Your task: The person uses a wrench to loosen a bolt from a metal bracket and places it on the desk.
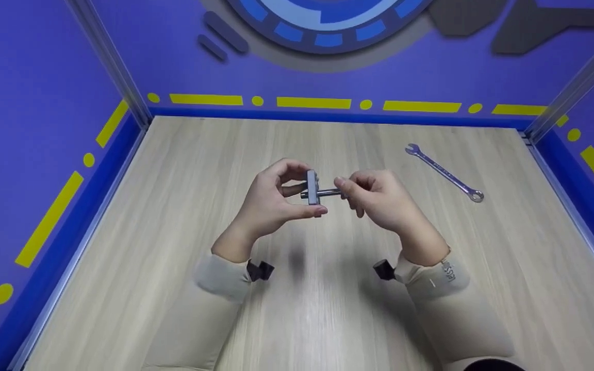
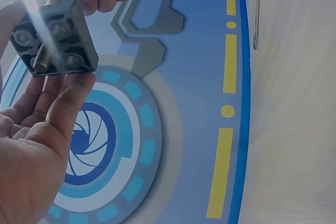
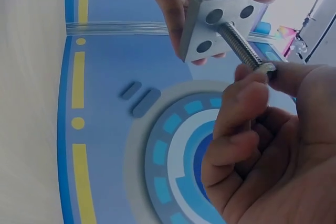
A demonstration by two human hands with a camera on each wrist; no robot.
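My left hand (image 1: 266, 201) holds a square grey metal block (image 1: 311, 188) by its edges, thumb below and fingers above in the head view. A threaded bolt (image 3: 241, 45) runs through a hole in the block. Its threaded end (image 2: 42, 61) sticks out of the ribbed face in the left wrist view. On the other side, several round dark holes show in the flat face (image 3: 202, 30). My right hand (image 1: 382, 201) pinches the bolt at its head (image 3: 268, 70) between thumb and index finger, the other fingers curled. Both hands are raised above the table.
A combination wrench (image 1: 444, 172) lies slantwise on the wooden table (image 1: 183, 196), to the right of my right hand. Blue panels (image 1: 328, 77) with yellow marks stand behind and at both sides. Small black devices (image 1: 261, 270) are at both wrists.
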